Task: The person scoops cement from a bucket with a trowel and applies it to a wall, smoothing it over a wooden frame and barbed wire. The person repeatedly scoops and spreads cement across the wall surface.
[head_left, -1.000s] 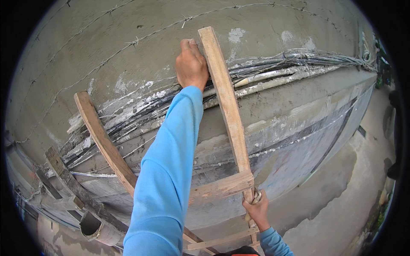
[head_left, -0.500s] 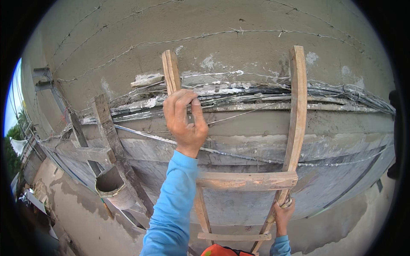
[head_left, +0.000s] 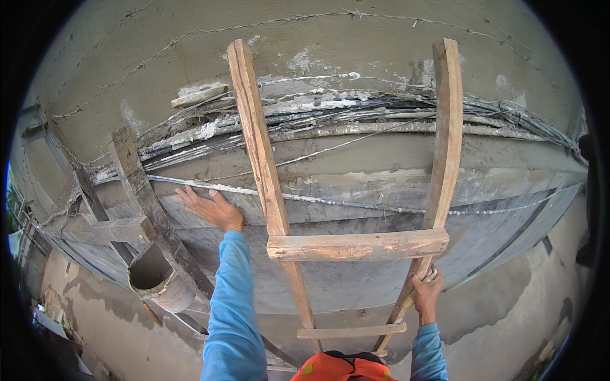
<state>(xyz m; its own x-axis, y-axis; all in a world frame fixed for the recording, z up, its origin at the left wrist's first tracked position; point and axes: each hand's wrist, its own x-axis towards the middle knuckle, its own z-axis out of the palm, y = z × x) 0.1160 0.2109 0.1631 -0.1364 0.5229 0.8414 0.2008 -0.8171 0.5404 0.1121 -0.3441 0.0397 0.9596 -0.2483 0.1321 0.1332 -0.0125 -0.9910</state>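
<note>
A wooden ladder (head_left: 356, 246) leans against the grey wall in front of me, its two rails reaching past a bundle of cables. My right hand (head_left: 427, 297) is closed round the right rail below the upper rung; a pale bit between thumb and rail is too small to name. Away from the ladder, my left hand (head_left: 213, 208) reaches to the left with fingers stretched out, holding nothing. It is nearest to a white-crusted cable (head_left: 232, 189) that crosses the wall; whether it touches that cable I cannot tell.
On the left stands a second, mortar-stained wooden frame (head_left: 143, 184), with a dirty bucket (head_left: 159, 279) hanging beside it. Crusted cables (head_left: 356, 114) run along a ledge. Barbed wire (head_left: 279, 21) stretches across the wall above. Far below lies the wet-patched ground (head_left: 127, 330).
My left hand has let go of the left rail's upper part and moved down and left, its fingers opening. The right hand keeps its grip. The view has tilted lower.
</note>
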